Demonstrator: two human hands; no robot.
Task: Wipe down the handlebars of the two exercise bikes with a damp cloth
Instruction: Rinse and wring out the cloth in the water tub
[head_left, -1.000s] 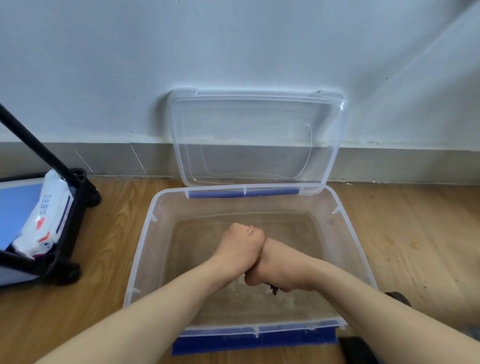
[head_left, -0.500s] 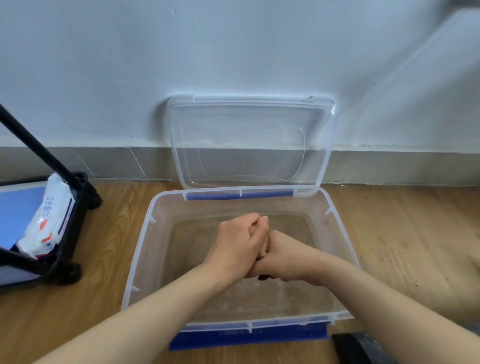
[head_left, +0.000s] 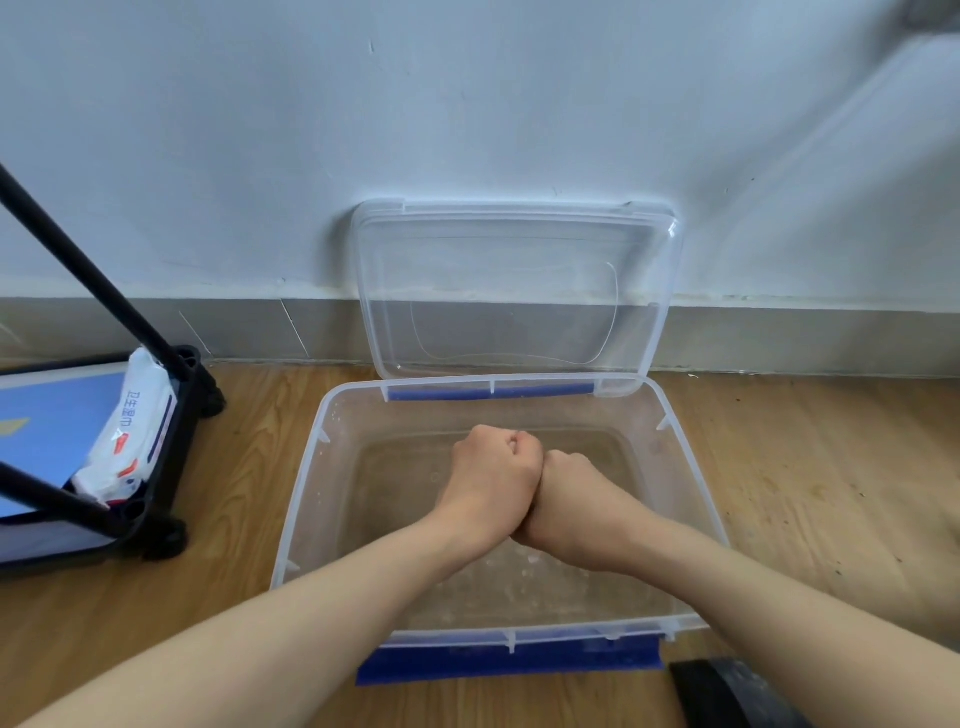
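Right now your left hand (head_left: 491, 478) and right hand (head_left: 576, 499) are clenched into fists and pressed knuckle to knuckle above the water (head_left: 395, 483) in the clear plastic bin (head_left: 467, 635). You cannot see the cloth; I judge it is balled up inside those fists, being wrung. No handlebars or bikes are in view.

Here is what could trip you up. Twist too lightly and the cloth will likely come out sopping, so it drips across the floor and leaves the handlebars wet rather than wiped. Swing your fists sideways past the rim and the run-off lands on the wooden floor (head_left: 805, 493), which then turns slippery underfoot. Lean on the thin front wall and the bin may flex or slop.

Behind the bin its clear lid (head_left: 514, 291) stands tilted against the pale wall (head_left: 467, 104) and grey skirting (head_left: 779, 338); a bump could bring it down on your wrists. To your left a black cart (head_left: 166, 467) holds a pack of wipes (head_left: 130, 441). A dark object (head_left: 727, 691) lies at the near right; what it is I cannot tell.
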